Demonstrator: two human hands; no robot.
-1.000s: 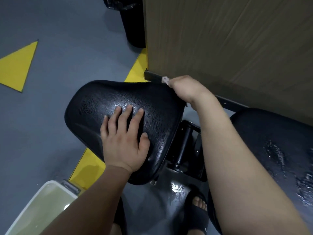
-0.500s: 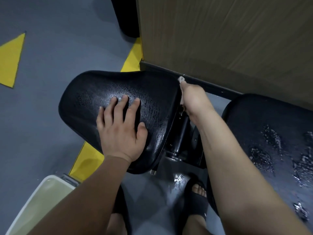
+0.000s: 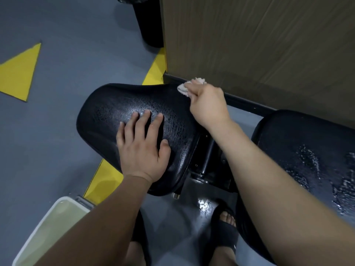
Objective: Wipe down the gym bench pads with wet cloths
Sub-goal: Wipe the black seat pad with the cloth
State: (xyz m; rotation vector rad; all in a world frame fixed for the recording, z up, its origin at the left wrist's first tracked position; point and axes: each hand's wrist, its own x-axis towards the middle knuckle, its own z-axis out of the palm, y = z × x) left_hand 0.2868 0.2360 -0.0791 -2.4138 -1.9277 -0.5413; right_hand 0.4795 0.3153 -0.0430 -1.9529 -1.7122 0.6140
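A black, wet seat pad (image 3: 107, 116) of the gym bench fills the middle of the view. My left hand (image 3: 142, 148) lies flat on it with straight fingers. My right hand (image 3: 207, 104) grips a small pale cloth (image 3: 184, 88) at the pad's far right corner, next to the wall's black skirting. A second, larger black pad (image 3: 307, 150) with water streaks sits to the right, partly behind my right forearm.
A wood-grain wall panel (image 3: 259, 45) stands close behind the bench. A white tub of water (image 3: 51, 227) sits on the grey floor at lower left. Yellow floor markings (image 3: 19, 73) lie left. My feet in black sandals (image 3: 224, 233) stand below the black bench frame (image 3: 207, 160).
My right hand has come up from the gap beside the seat pad to its far right corner, and more of the cloth shows. My left hand has stayed flat on the pad.
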